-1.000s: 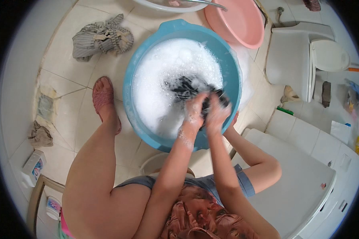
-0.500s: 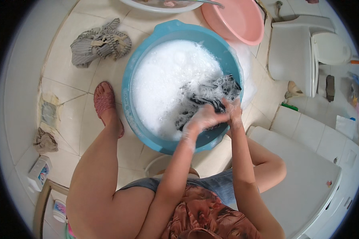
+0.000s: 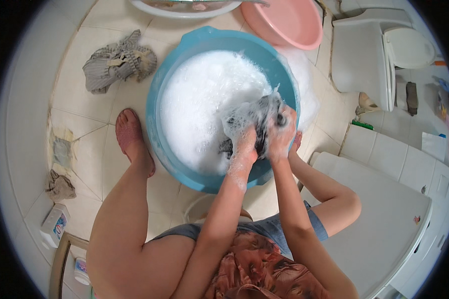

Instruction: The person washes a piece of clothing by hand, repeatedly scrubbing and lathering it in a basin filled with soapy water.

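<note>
A large blue basin [image 3: 157, 134] stands on the floor before me, filled with thick white suds [image 3: 204, 104]. In its right part I hold a wet black-and-white garment [image 3: 263, 130], partly coated with foam; its exact kind cannot be made out. My right hand [image 3: 282, 133] has its fingers closed round the bunched cloth near the basin's right wall. My left hand [image 3: 246, 144], streaked with lather, grips the cloth from the left side, its fingertips partly hidden by foam and fabric. The two hands are close together, with dark folds between them.
A grey striped garment [image 3: 107, 67] lies on the tiles at the upper left. Beyond the basin are a pink basin [image 3: 289, 25] and a white one [image 3: 184, 11]. Spilled foam [image 3: 304, 89] touches the basin's right side. A toilet [image 3: 361, 55] stands at right, a bottle [image 3: 55, 225] at lower left.
My left hand has turned from lying across the cloth to pointing forward. My right hand has moved slightly left and forward onto the garment, which is now bunched higher between both hands.
</note>
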Motion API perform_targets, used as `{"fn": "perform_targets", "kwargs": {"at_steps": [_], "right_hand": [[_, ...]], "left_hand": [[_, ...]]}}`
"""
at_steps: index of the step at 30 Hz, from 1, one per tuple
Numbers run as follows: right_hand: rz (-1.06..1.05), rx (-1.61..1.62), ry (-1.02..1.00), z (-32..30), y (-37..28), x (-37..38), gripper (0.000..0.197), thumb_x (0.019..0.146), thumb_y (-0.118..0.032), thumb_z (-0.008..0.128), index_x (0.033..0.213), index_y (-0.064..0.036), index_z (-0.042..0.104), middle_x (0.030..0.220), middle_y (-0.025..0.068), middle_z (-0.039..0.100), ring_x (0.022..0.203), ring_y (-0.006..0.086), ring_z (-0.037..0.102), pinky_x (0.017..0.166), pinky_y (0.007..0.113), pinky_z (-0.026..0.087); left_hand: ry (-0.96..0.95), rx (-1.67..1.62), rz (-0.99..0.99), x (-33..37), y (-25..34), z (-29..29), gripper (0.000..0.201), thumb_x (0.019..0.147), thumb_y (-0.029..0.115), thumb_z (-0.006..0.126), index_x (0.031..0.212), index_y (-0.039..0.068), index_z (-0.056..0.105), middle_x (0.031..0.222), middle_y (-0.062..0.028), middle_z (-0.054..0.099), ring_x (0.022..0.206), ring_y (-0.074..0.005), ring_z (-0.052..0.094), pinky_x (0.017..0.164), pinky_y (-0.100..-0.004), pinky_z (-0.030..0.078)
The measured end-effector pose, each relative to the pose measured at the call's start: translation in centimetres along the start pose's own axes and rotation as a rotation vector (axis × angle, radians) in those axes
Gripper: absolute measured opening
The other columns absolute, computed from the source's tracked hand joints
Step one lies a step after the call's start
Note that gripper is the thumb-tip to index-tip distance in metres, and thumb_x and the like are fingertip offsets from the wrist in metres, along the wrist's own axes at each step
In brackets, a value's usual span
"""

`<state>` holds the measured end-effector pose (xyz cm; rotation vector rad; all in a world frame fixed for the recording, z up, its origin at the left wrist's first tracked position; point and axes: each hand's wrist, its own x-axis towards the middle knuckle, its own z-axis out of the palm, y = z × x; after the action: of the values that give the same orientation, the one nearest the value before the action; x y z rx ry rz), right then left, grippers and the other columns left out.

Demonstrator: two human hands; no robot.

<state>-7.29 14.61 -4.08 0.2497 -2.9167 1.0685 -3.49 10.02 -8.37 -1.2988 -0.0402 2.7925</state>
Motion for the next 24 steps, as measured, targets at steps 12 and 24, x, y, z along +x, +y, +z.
{"fn": "perform_targets", "kwargs": {"at_steps": [12,24], "right_hand": [[0.187,0.18,0.024,0.6,5.2,1.5,0.03,0.077,-0.02,0.063,0.096,0.0017,0.054,0.085,0.0143,0.059,0.079,0.0226,0.053,0.076,0.032,0.043],[0.098,0.398,-0.48,-2.3,2.1,2.0,0.08,0.07,-0.006,0.066,0.138,-0.0067,0.025,0.124,0.0168,0.048,0.114,0.0256,0.049,0.097,0.034,0.038]], "left_hand": [[-0.157,0.138,0.192,-2.3,2.8,2.2,0.028,0.082,0.022,0.065,0.102,0.003,0.061,0.097,-0.0046,0.062,0.09,-0.0134,0.058,0.081,-0.028,0.046],[-0.359,1.303,0.64,-3.6,2.7,3.5,0.054,0.082,0.047,0.056,0.103,-0.003,0.056,0.099,-0.0237,0.059,0.093,-0.0316,0.057,0.086,-0.0395,0.042]]}}
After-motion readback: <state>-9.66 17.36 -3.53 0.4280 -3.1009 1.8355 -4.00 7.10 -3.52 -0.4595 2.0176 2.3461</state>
